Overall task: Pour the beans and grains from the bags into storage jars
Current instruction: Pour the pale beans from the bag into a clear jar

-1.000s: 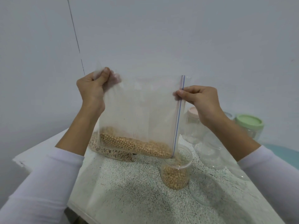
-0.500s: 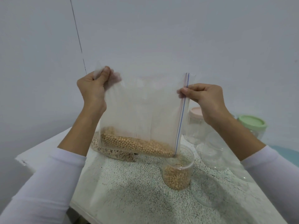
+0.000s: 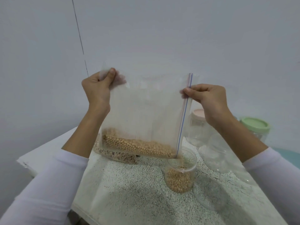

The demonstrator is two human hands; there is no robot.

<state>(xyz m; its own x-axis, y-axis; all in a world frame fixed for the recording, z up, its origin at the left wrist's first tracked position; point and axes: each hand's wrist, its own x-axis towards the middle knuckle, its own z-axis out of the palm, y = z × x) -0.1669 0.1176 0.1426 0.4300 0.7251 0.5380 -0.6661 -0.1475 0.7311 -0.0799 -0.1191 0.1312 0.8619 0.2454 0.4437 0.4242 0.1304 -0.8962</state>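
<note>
Zip bag (image 3: 146, 114) held turned sideways above table (image 3: 129, 192); closed corner pinched by left hand (image 3: 97, 88), zipper edge pinched by right hand (image 3: 209, 96). Low zipper corner positioned over open jar (image 3: 180, 172), so beans (image 3: 138, 146) are funnelled in. Jar roughly half filled.

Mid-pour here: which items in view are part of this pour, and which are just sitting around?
In use:
- clear zip-top plastic bag of tan beans
- left hand, right hand, pinching it
- small clear plastic jar, catching beans

Lying about:
- bag of mixed grains
- pink-lidded jar
- green-lidded jar
- clear round lid
</note>
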